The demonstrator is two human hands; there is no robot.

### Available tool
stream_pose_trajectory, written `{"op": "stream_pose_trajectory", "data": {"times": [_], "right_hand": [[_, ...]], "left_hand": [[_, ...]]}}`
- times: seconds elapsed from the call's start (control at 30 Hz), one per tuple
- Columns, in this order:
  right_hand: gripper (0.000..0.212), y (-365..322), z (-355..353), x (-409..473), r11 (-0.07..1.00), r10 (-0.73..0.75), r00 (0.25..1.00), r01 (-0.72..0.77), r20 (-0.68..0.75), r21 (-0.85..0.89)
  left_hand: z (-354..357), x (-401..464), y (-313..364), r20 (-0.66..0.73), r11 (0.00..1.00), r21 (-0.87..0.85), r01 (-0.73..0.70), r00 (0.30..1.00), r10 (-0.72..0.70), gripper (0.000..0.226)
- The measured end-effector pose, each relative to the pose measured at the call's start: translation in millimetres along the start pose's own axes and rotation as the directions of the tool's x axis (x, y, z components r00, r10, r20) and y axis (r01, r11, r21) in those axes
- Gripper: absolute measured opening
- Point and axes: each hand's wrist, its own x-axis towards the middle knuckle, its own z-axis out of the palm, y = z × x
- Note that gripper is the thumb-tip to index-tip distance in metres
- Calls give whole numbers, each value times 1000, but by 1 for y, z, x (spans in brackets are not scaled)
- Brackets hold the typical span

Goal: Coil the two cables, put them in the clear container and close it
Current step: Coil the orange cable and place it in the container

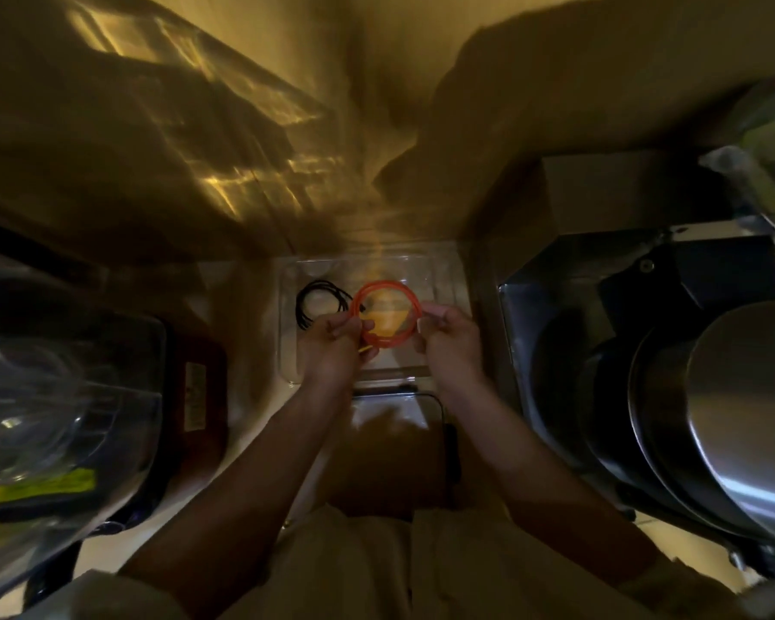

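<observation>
An orange cable (388, 286) is wound into a round coil and held above the clear container (444, 279). My left hand (332, 342) pinches the coil's left side, with a short yellowish cable end sticking out below its fingers. My right hand (448, 335) pinches the coil's right side. A black cable (318, 302), loosely coiled, lies in the left part of the container, just beyond my left hand. A clear flat lid (394, 407) with a dark rim lies on the counter in front of the container, between my forearms.
A large clear bin with a yellow label (41, 483) stands at the left, a dark reddish object (200, 396) beside it. Stacked metal pots and lids (712, 418) and a steel box crowd the right. A wall rises behind the container.
</observation>
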Motion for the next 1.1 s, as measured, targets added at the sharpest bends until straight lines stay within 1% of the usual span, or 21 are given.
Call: {"op": "stream_pose_trajectory", "data": {"times": [0.13, 0.23, 0.27, 0.33, 0.4, 0.43, 0.5, 0.57, 0.67, 0.8, 0.87, 0.93, 1.0, 1.1], "right_hand": [[35, 2, 4, 10, 999, 18, 1000, -19, -15, -46], [48, 3, 8, 13, 999, -7, 999, 6, -33, -33], [48, 5, 10, 14, 999, -17, 999, 16, -42, -29], [39, 7, 13, 19, 999, -25, 999, 23, -48, -35], [30, 9, 15, 25, 999, 1, 999, -3, -50, -34], [28, 10, 16, 28, 999, 24, 999, -27, -48, -46], [32, 14, 18, 33, 991, 82, 996, -85, -35, -102], [38, 15, 20, 37, 980, 130, 991, -133, -29, -146], [42, 15, 21, 38, 972, 134, 991, -136, -19, -192], [54, 13, 20, 40, 955, 89, 995, -70, 51, -287], [57, 13, 19, 43, 934, 65, 996, -37, 68, -356], [62, 13, 17, 44, 893, 61, 993, -9, 102, -450], [66, 15, 18, 45, 846, 58, 988, 26, 141, -532], [68, 18, 20, 43, 770, 44, 979, 95, 201, -631]], "left_hand": [[6, 14, -1, -17, 1000, 10, 16, 1000, -16, 10], [12, 23, -4, -47, 998, 68, 13, 999, -10, 9], [15, 27, -6, -67, 995, 104, 6, 998, 1, 8], [21, 34, -10, -101, 985, 173, 10, 995, 8, 6], [26, 43, -14, -102, 975, 223, 18, 995, 5, 8], [27, 47, -16, -101, 962, 274, 9, 995, 19, 9], [29, 55, -19, -94, 921, 388, -25, 993, 67, 14], [30, 61, -21, -84, 884, 466, -44, 992, 93, 18], [32, 68, -27, -60, 845, 534, -27, 996, 69, 18], [33, 71, -29, -35, 839, 543, -37, 997, 67, 18], [33, 72, -27, -20, 864, 503, -12, 999, 25, 18], [33, 69, -25, -4, 910, 412, 37, 999, -39, 17], [33, 63, -24, 1, 936, 347, 67, 997, -72, 19], [32, 55, -22, 20, 948, 309, 77, 996, -87, 18]]}}
